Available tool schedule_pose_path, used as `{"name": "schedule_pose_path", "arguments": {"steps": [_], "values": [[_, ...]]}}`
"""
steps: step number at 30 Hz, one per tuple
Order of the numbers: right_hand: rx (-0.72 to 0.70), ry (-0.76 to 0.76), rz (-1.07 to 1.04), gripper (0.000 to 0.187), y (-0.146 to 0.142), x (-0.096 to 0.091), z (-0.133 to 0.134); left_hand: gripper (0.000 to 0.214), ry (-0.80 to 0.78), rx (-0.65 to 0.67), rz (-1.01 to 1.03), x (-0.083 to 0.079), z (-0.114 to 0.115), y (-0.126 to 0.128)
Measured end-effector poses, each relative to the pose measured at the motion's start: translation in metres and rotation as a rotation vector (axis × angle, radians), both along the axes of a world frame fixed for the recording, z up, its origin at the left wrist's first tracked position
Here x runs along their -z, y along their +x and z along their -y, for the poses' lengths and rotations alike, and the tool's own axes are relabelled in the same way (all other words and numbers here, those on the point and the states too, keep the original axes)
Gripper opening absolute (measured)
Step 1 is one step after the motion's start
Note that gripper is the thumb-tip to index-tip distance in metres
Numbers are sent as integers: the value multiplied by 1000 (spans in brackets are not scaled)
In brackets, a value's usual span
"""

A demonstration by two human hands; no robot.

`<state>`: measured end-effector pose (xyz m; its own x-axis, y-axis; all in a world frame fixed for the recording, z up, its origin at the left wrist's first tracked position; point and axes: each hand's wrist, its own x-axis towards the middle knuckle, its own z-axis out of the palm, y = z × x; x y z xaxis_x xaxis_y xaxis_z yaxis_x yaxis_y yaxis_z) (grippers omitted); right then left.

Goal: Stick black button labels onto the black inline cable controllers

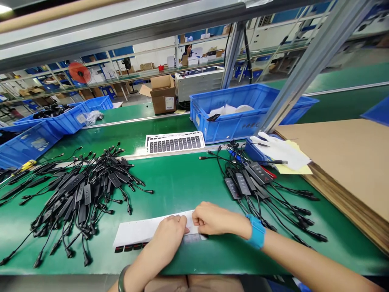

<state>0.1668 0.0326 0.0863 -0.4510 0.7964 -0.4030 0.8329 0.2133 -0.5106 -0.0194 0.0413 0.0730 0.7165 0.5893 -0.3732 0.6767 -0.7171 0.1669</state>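
Observation:
A white sheet [135,232] lies on the green bench in front of me, with a row of black labels [129,247] along its near edge. My left hand [170,234] rests on it, fingers curled and the thumb towards the right. At the sheet's right end my right hand [209,219], with a blue band at the wrist, is closed, its fingertips pinched at the paper. Both hands hide part of the sheet. To the left is a pile of black cable controllers [88,192]; a smaller group of controllers [243,182] with printed faces lies to the right.
Beyond my hands lies another sheet of black labels [176,142]. A blue bin [231,125] holds white paper; more blue bins [33,140] stand at left. Cardboard [340,162] is stacked at right, beside a white glove [282,150]. A metal post [316,61] slants down. A person [187,50] sits far off.

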Motion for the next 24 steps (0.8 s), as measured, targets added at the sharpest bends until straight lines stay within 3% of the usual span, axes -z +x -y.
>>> {"name": "schedule_pose_path", "arguments": {"steps": [5,13,19,24], "values": [[56,-86,3,10,3,3,-6,13,-34,-10,-18,-8,-2,2],[45,-130,2,15,14,3,-13,18,-40,-20,-12,-3,-1,1],[-12,-206,-40,6,4,-3,-22,28,-34,-17,-2,-6,3,7],[9,-220,-39,2,-3,-2,-10,36,-38,-62,-31,-7,9,19]]}}
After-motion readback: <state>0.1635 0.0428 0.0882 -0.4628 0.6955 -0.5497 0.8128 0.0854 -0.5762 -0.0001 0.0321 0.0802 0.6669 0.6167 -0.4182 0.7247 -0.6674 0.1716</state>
